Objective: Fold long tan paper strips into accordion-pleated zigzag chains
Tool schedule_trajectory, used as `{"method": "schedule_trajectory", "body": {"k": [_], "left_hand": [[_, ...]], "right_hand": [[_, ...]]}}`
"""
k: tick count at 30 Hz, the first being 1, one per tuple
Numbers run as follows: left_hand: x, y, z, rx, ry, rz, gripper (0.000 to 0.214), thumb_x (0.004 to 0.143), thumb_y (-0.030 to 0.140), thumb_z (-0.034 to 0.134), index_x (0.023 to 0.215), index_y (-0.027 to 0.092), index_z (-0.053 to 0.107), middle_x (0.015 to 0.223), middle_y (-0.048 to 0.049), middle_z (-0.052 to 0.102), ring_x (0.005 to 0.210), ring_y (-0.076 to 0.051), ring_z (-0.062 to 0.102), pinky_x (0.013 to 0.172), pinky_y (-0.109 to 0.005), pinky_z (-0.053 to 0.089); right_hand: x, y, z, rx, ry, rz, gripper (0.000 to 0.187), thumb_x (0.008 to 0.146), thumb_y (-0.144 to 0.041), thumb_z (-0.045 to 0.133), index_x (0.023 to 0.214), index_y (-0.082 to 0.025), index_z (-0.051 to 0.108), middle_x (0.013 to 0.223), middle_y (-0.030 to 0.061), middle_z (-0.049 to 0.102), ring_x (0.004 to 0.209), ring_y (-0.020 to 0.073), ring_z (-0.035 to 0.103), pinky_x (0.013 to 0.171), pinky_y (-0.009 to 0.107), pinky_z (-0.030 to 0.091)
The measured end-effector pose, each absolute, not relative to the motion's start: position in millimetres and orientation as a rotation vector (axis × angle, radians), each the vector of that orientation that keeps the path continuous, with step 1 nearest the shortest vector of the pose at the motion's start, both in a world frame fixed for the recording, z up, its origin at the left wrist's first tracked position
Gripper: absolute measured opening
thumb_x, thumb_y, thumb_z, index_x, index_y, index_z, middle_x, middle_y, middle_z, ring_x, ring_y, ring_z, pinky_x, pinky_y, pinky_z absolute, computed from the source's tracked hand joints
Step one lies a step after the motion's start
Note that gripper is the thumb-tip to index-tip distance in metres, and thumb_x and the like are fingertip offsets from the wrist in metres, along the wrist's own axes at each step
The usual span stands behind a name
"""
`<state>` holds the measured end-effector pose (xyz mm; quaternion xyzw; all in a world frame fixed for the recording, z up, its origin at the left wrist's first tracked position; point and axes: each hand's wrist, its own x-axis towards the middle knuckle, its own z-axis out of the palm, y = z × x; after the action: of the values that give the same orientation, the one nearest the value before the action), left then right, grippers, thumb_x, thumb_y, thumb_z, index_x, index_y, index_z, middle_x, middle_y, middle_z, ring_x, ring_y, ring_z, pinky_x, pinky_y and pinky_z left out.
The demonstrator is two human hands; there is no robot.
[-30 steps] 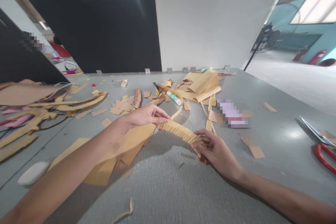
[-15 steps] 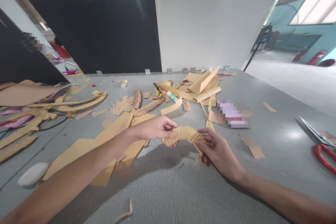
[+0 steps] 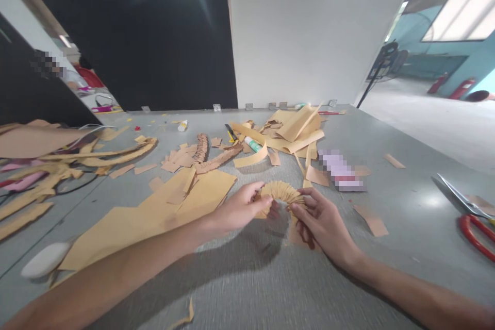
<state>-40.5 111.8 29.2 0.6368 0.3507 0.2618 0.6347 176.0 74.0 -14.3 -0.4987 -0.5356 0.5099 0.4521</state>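
Between my two hands a pleated strip of yellow-brown paper (image 3: 284, 191) arches upward, its folds fanned along the top. My left hand (image 3: 247, 203) grips its left end, thumb in front and fingers behind. The right end is pinched by my right hand (image 3: 315, 216), whose lower fingers are partly hidden. Both hands are just above the grey table (image 3: 247, 278). Behind them lies a brown folded strip (image 3: 201, 148). Flat yellow paper sheets (image 3: 127, 221) spread under and beyond my left forearm.
Red-handled scissors (image 3: 474, 216) lie open at the right. A glue stick (image 3: 253, 144), a yellow-black cutter (image 3: 231, 133) and crumpled kraft paper (image 3: 297, 129) sit toward the back. A white computer mouse (image 3: 45, 259) is at the left. Upright panels (image 3: 309, 31) border the table's far edge.
My left hand has moved slightly right and toward my right hand, bending the pleated paper strip into a tighter arch. My right hand has hardly moved.
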Motion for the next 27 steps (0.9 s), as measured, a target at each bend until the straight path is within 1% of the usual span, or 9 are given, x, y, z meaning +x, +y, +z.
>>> {"method": "schedule_trajectory", "body": {"k": [4,7,12,14,16,18,20,23,27], "left_hand": [[-35.9,106.7,16.3,1.180,0.831,0.642,0.054,0.095,0.040,0.064,0.142,0.023,0.044,0.113,-0.0132,0.069,0.101,-0.025,0.069,0.090,-0.041,0.055],[-34.3,104.6,9.2,1.152,0.893,0.719,0.062,0.095,0.040,0.064,0.149,0.023,0.039,0.118,-0.0158,0.067,0.111,-0.028,0.066,0.093,-0.043,0.053],[-32.5,102.5,13.3,1.196,0.947,0.804,0.054,0.095,0.038,0.063,0.144,0.023,0.047,0.124,-0.0157,0.065,0.114,-0.027,0.064,0.094,-0.041,0.053],[-34.6,105.9,19.5,1.248,0.977,0.802,0.047,0.095,0.037,0.063,0.137,0.021,0.052,0.119,-0.0140,0.067,0.109,-0.025,0.066,0.092,-0.038,0.054],[-40.1,113.8,26.8,1.330,0.953,0.726,0.038,0.094,0.035,0.064,0.128,0.018,0.059,0.111,-0.0122,0.069,0.097,-0.022,0.069,0.087,-0.036,0.055],[-48.7,125.1,33.9,1.412,0.938,0.615,0.033,0.091,0.033,0.068,0.119,0.016,0.065,0.110,-0.0119,0.068,0.092,-0.021,0.068,0.081,-0.034,0.056],[-58.3,137.0,40.4,1.458,0.933,0.555,0.028,0.089,0.033,0.070,0.109,0.013,0.068,0.102,-0.0110,0.068,0.086,-0.020,0.068,0.075,-0.033,0.057],[-69.1,149.4,48.3,1.469,0.936,0.470,0.030,0.088,0.033,0.070,0.111,0.013,0.068,0.099,-0.0095,0.067,0.080,-0.019,0.070,0.075,-0.037,0.059],[-72.9,154.1,54.2,1.512,0.905,0.475,0.032,0.091,0.034,0.067,0.115,0.014,0.066,0.104,-0.0112,0.068,0.090,-0.021,0.069,0.078,-0.038,0.060]], "right_hand": [[175.5,74.4,-10.9,-1.199,-1.265,1.237,0.051,0.085,-0.060,0.070,0.112,-0.022,0.047,0.064,-0.0041,0.062,0.036,0.0102,0.051,0.028,0.020,0.043],[175.2,74.5,-9.2,-1.211,-1.247,1.224,0.055,0.083,-0.061,0.072,0.113,-0.022,0.047,0.070,-0.0018,0.064,0.038,0.0112,0.054,0.029,0.021,0.044],[177.2,75.0,-13.5,-1.198,-1.236,1.190,0.053,0.084,-0.059,0.072,0.115,-0.023,0.047,0.070,-0.0028,0.062,0.045,0.0133,0.057,0.031,0.021,0.045],[178.4,75.0,-15.1,-1.215,-1.255,1.178,0.050,0.086,-0.059,0.069,0.115,-0.024,0.047,0.065,-0.0052,0.059,0.042,0.0114,0.052,0.030,0.019,0.041],[179.0,74.8,-15.6,-1.232,-1.284,1.169,0.046,0.089,-0.057,0.067,0.114,-0.024,0.048,0.063,-0.0067,0.056,0.040,0.0087,0.047,0.031,0.017,0.038],[179.0,74.8,-15.0,-1.223,-1.318,1.172,0.041,0.091,-0.055,0.066,0.112,-0.023,0.049,0.065,-0.0065,0.056,0.041,0.0068,0.046,0.034,0.016,0.037],[178.5,74.8,-14.0,-1.202,-1.344,1.181,0.039,0.091,-0.053,0.066,0.110,-0.023,0.050,0.068,-0.0058,0.057,0.042,0.0056,0.045,0.035,0.016,0.037],[177.7,74.4,-13.0,-1.214,-1.335,1.181,0.039,0.091,-0.053,0.066,0.109,-0.023,0.051,0.067,-0.0057,0.056,0.041,0.0054,0.043,0.035,0.016,0.035],[178.4,73.6,-13.5,-1.228,-1.293,1.169,0.042,0.091,-0.055,0.065,0.115,-0.024,0.050,0.062,-0.0062,0.056,0.039,0.0085,0.046,0.032,0.018,0.037]]}}
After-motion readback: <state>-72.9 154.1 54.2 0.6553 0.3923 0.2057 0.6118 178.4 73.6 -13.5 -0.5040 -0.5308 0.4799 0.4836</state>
